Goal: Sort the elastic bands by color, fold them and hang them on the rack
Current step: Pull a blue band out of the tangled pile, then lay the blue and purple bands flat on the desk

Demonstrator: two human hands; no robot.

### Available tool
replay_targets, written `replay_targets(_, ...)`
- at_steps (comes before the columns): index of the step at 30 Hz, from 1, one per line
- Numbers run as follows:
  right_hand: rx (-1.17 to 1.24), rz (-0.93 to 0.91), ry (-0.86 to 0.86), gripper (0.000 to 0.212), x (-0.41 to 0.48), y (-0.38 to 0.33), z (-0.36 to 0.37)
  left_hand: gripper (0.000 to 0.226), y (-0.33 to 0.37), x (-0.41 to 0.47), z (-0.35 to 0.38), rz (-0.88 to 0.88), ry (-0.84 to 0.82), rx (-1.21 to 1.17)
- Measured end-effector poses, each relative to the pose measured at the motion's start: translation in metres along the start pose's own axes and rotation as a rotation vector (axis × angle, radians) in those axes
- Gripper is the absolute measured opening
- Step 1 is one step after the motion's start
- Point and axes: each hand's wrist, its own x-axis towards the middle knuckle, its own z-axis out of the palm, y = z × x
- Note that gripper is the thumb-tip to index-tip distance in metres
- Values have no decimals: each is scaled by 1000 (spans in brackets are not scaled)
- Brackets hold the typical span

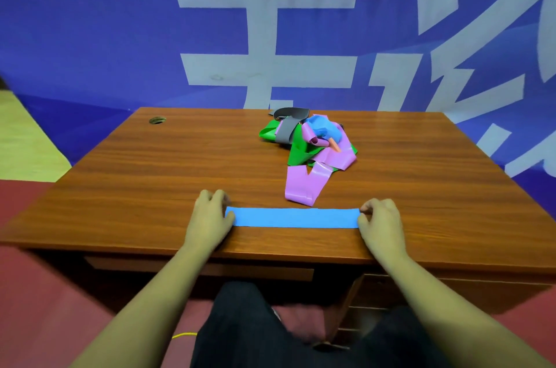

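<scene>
Left hand (210, 217), right hand (380, 221) pinch blue band (291, 217) ends; forearms extended.

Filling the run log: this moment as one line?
blue band: flat on desk | left hand: holds its left end | right hand: pinches its right end | mixed pile: behind, unsorted

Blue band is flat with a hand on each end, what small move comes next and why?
Probably carry the right end over onto the left: the blue band lies flat on the desk, with the left hand and right hand each holding an end, ready to fold.
</scene>
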Motion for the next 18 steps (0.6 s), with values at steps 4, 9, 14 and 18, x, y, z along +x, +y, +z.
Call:
replay_targets(4, 24, -104, -60, 14, 25, -18, -3, 15, 27, 16, 2, 144, 33, -83)
replay_targets(9, 34, -141, -245, 21, 66, -62, 14, 2, 82, 59, 19, 118, -78, -215)
replay_targets(14, 59, -120, -322, 21, 92, -81, 45, 13, 100, 95, 55, 34, -125, -239)
replay_targets(18, 75, -78, -316, 16, 113, -86, 65, 34, 96, 119, 80, -35, -140, -169)
